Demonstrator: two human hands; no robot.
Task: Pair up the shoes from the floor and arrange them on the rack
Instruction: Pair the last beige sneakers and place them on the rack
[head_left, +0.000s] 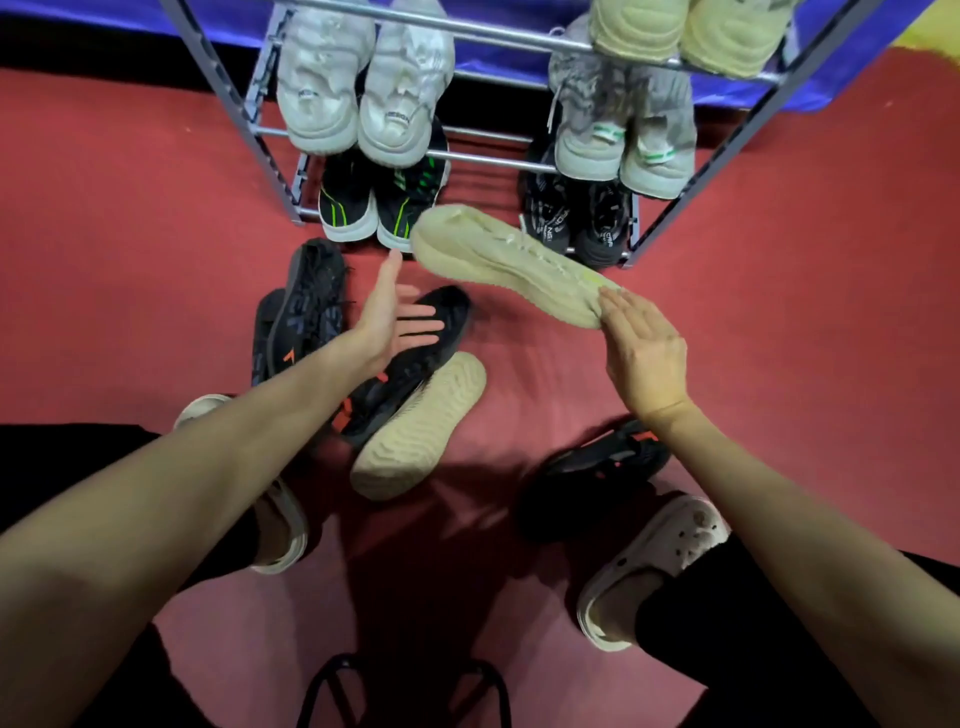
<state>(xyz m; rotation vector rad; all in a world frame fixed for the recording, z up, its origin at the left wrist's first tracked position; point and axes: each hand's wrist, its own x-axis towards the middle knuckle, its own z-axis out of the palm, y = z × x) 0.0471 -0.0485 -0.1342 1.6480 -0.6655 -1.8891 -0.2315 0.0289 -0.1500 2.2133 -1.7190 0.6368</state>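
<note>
My right hand (641, 353) grips the heel of a beige knit sneaker (498, 254), held lifted and pointing left toward the rack's bottom shelf. My left hand (392, 317) is open, palm up, just below the sneaker's toe, apart from it. Its matching beige sneaker (421, 431) lies sole-up on the red floor. Black sneakers with orange marks lie around: two at the left (306, 301), one under my left hand (415, 374), one by my right wrist (602, 462). The metal rack (498, 161) holds several pairs.
On the rack sit white sneakers (363, 83), grey ones (623, 130), black-green ones (379, 202), black ones (576, 218) and beige ones (691, 26) on top. My feet in pale clogs (660, 561) flank the floor pile. A black stool frame (405, 686) is below me.
</note>
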